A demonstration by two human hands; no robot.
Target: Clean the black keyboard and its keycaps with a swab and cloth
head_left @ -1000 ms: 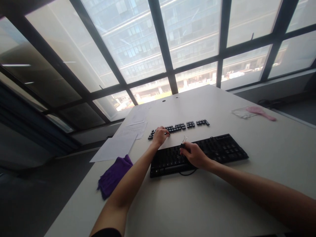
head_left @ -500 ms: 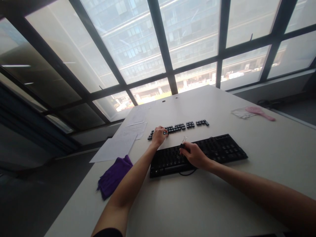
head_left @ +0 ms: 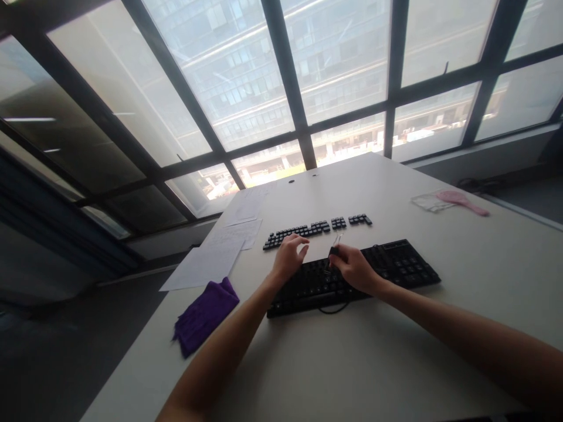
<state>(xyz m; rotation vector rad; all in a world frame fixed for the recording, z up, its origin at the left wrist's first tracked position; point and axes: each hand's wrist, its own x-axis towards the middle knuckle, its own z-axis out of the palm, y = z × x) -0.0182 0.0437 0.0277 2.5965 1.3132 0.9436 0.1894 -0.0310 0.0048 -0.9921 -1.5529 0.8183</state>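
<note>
Well, from where I stand, the black keyboard (head_left: 407, 269) lies aslant on the white table (head_left: 352, 363), its thin cable (head_left: 333, 311) curving out beneath the near edge. The person's right hand (head_left: 352, 266) is over the middle of it, thumb and fingers pinched around the black handle of a wire keycap puller (head_left: 333, 252), whose prongs poke up past the fist. The left hand (head_left: 290, 258) is at the keyboard's far left edge, fingers loosely bent and the thumb parted from the forefinger.

Just beyond, black keycaps (head_left: 338, 223) sit in rows on the tabletop, one long block to the left and two smaller ones to the right. A crumpled purple cloth (head_left: 204, 316) lies beside the left forearm, with sheets of paper (head_left: 211, 264) past it. Over on the right, a pink long-handled object (head_left: 461, 201) rests partly on a clear plastic bag (head_left: 423, 202).
</note>
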